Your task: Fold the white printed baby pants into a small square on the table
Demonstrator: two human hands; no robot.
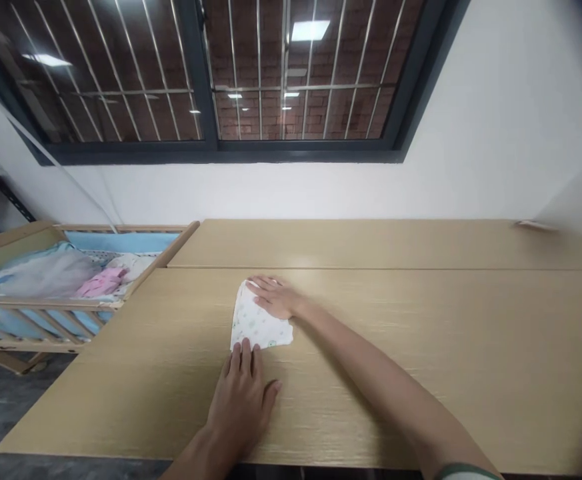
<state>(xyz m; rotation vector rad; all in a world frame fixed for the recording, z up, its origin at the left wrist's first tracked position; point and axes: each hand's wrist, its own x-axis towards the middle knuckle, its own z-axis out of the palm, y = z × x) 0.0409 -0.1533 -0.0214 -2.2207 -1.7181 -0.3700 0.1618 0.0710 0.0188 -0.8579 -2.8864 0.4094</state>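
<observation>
A small folded white cloth (255,325) with a faint green print lies on the light wooden table (421,347). My left hand (241,400) rests flat on the table, fingers stretched out, its fingertips touching the cloth's near edge. My right hand (275,297) lies flat and open on the cloth's far right part, fingers pointing left. Neither hand grips anything.
A wooden baby crib (45,293) stands at the left of the table, holding blue bedding, a pink garment (99,283) and pale fabric. A white wall and a barred window are behind. A second tabletop (371,243) adjoins at the back.
</observation>
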